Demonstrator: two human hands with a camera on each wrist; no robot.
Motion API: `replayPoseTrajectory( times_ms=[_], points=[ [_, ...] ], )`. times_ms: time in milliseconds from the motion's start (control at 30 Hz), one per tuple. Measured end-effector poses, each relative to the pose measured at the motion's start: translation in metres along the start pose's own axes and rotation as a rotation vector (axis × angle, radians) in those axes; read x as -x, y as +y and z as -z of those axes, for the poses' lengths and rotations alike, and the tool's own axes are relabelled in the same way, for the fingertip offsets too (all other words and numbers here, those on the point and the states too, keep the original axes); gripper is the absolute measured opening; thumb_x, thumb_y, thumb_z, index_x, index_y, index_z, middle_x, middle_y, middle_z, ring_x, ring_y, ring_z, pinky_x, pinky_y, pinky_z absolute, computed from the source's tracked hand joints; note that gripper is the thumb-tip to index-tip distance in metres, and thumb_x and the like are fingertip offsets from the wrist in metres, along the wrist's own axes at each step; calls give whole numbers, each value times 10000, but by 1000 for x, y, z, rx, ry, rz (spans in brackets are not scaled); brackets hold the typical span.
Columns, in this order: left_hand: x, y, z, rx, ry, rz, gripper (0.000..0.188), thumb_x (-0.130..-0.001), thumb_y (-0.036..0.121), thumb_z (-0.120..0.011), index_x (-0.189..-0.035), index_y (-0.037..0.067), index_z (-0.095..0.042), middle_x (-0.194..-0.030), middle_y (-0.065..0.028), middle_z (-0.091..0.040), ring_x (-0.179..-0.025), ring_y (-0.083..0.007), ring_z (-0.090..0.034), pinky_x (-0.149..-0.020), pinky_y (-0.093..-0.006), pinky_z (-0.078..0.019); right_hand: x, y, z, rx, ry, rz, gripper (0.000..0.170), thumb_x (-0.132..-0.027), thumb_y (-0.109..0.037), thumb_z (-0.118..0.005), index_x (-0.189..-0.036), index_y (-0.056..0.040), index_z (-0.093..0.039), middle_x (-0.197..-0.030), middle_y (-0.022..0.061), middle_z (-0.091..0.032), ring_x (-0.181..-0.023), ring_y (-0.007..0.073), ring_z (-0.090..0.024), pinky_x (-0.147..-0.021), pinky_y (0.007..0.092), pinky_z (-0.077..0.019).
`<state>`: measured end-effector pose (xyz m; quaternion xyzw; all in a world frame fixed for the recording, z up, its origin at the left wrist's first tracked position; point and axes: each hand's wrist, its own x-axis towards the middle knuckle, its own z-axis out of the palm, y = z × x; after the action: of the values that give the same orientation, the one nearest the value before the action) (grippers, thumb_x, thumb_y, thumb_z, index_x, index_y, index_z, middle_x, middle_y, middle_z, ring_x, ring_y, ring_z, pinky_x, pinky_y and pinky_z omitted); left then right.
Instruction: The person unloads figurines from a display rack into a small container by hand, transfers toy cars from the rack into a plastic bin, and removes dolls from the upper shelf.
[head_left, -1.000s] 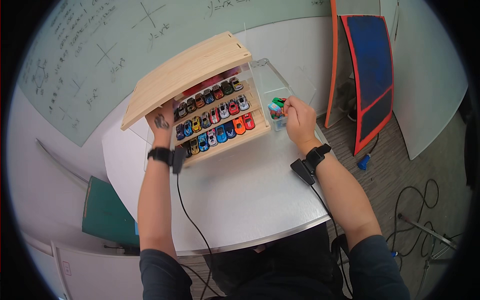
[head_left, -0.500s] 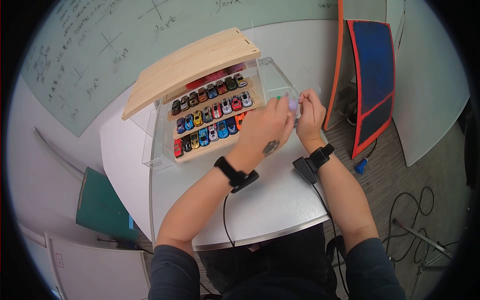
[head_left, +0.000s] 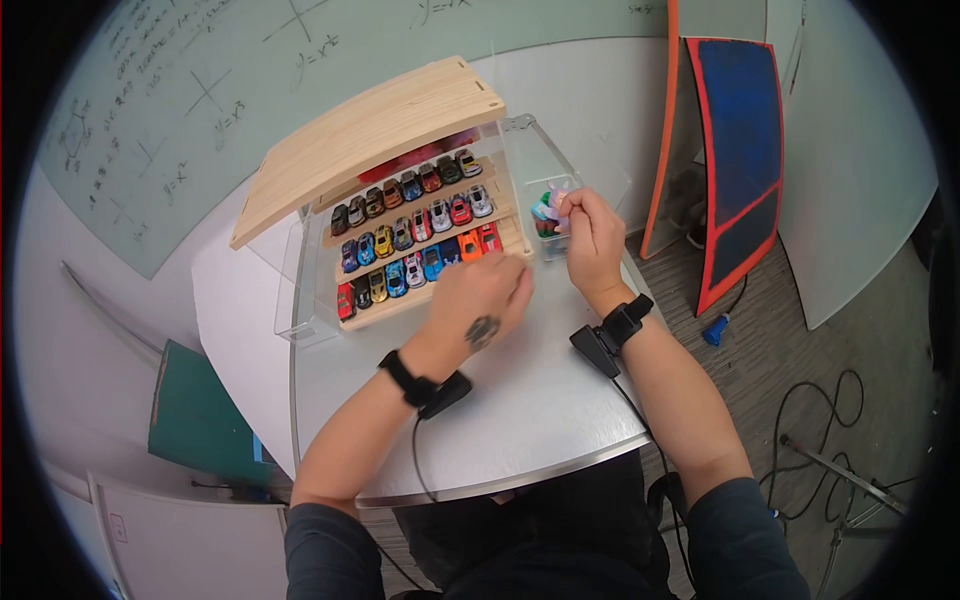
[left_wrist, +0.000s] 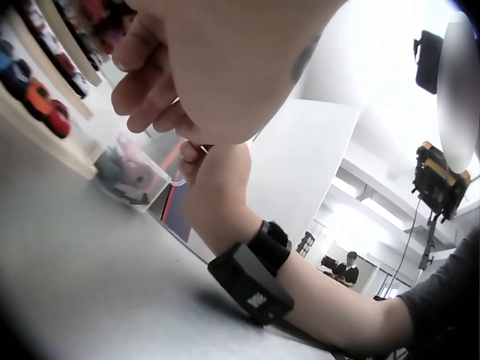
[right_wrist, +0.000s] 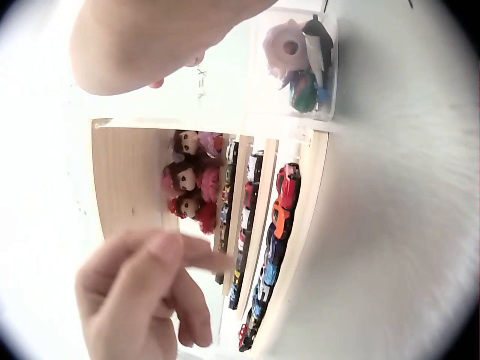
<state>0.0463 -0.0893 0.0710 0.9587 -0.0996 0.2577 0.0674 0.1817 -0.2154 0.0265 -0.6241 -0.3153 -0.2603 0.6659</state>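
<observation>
My left hand is over the tabletop, in front of the display case's lower right corner. The right wrist view shows its fingers loosely bent, the index finger straighter, and nothing between them. My right hand has curled fingers and is beside the small clear box; whether they grip its edge I cannot tell. In that box lie a lavender toy, a black-and-white toy and a dark green toy. Rows of toy cars stand on the wooden shelves of the display case.
Several dolls in pink and red stand on the upper shelf. The case has a wooden top and clear sides, and stands on a metal table. Behind is a written-on whiteboard. Cables lie on the floor at the right.
My left hand went from inside the case's left side to the clear box, where a lavender toy showed at its fingers, then drew back toward me. My right hand stayed by the box.
</observation>
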Motion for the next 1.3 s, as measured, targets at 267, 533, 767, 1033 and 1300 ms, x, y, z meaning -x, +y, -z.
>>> replayPoseTrajectory(
  times_ms=[267, 533, 767, 1033, 1300],
  points=[
    [121, -72, 59, 62, 110, 444, 98, -874, 105, -659, -865, 13, -689, -779, -131, -693, -589, -226, -650, -555, -317, -519, 21, -12, -12, -93, -408, -241, 176, -866, -40, -479, -782, -18, -632, -588, 34, -493, -552, 90, -436, -520, 286, -326],
    [168, -128, 112, -413, 345, 463, 182, -824, 99, -699, -984, 14, -680, -1031, -187, -689, -1073, -338, -613, -893, -420, -502, 47, -10, -32, -179, -661, -417, 196, -894, -59, -483, -794, -22, -647, -579, 2, -506, -518, 71, -456, -491, 261, -347],
    [188, -132, 125, -367, 38, 597, 189, -761, 135, -780, -868, -7, -718, -948, -172, -710, -986, -366, -634, -849, -433, -508, 46, -2, -33, -228, -636, -499, 208, -925, -89, -497, -806, -33, -657, -565, -11, -514, -496, 69, -481, -471, 258, -361],
    [162, -44, 147, -125, -307, 584, 130, -770, 92, -748, -822, -7, -680, -782, -185, -665, -806, -379, -633, -723, -441, -514, 46, 2, -33, -224, -627, -538, 198, -917, -97, -511, -812, -40, -669, -567, 0, -527, -505, 73, -493, -487, 261, -379],
    [122, 24, 96, 253, -340, 265, 457, -902, 281, -718, -1230, -8, -586, -1224, -247, -617, -1122, -406, -605, -984, -454, -486, 36, -3, -25, -352, -795, -666, 168, -920, -116, -544, -871, -48, -689, -675, -7, -600, -612, 80, -567, -577, 244, -443]
  ],
)
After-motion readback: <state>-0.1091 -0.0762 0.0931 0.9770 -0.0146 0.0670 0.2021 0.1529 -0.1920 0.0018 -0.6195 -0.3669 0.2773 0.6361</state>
